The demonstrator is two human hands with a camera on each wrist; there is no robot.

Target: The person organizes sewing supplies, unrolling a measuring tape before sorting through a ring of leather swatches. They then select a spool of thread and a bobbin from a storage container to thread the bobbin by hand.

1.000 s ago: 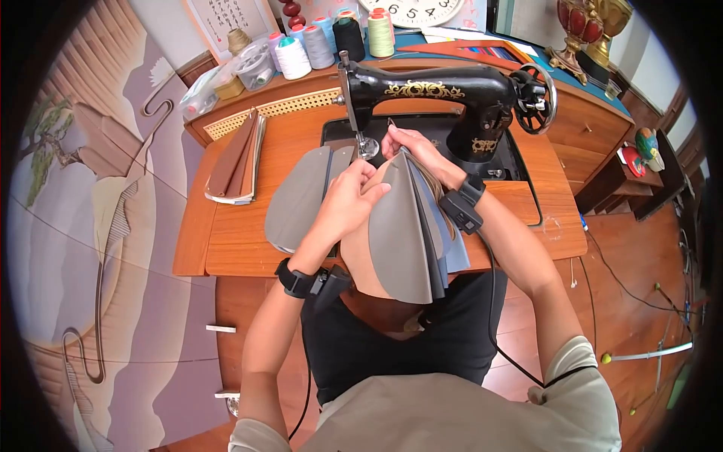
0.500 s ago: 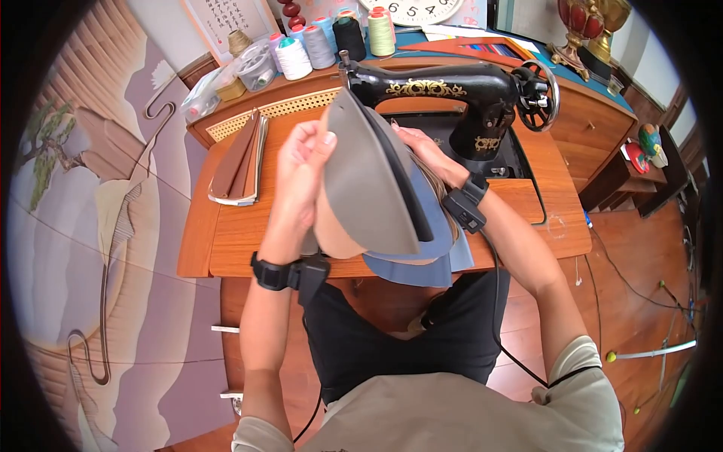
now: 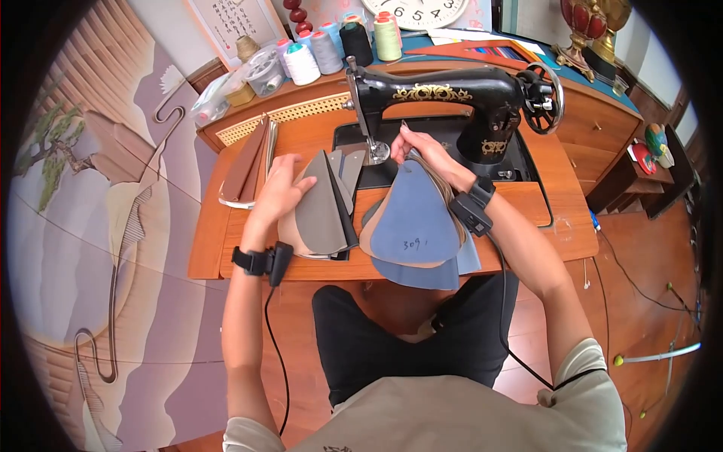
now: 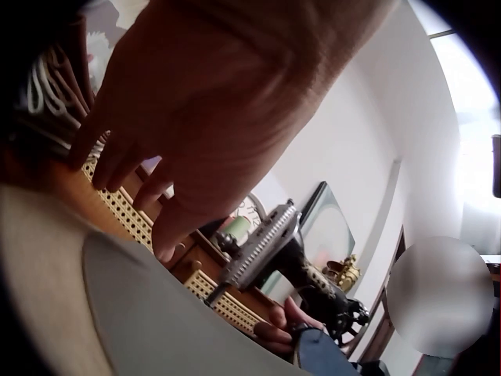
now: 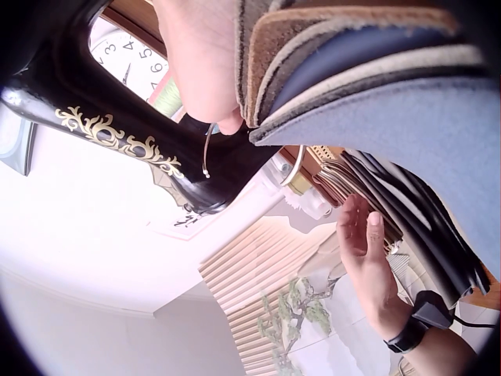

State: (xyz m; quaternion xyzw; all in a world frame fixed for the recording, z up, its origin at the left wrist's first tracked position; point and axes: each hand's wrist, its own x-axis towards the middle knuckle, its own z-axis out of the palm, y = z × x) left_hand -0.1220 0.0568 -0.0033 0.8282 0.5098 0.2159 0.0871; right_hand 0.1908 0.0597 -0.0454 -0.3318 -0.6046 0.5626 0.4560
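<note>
The right hand [image 3: 428,154] grips a blue swatch stack [image 3: 416,215] near its narrow end, beside the needle end of a black sewing machine [image 3: 437,91]; a thin curved wire [image 5: 207,149] juts from its fingertips. The top blue piece bears handwritten digits, and lower pieces overlap the near edge of the wooden surface [image 3: 521,199]. The left hand [image 3: 279,190] is loosely spread, its thumb over the edge of a grey swatch fan [image 3: 319,207] just left of the blue stack; whether it touches, I cannot tell. Farther left lies a brown swatch bundle [image 3: 245,163]. Thread spools [image 3: 303,66] stand behind, left of the clock [image 3: 416,10].
</note>
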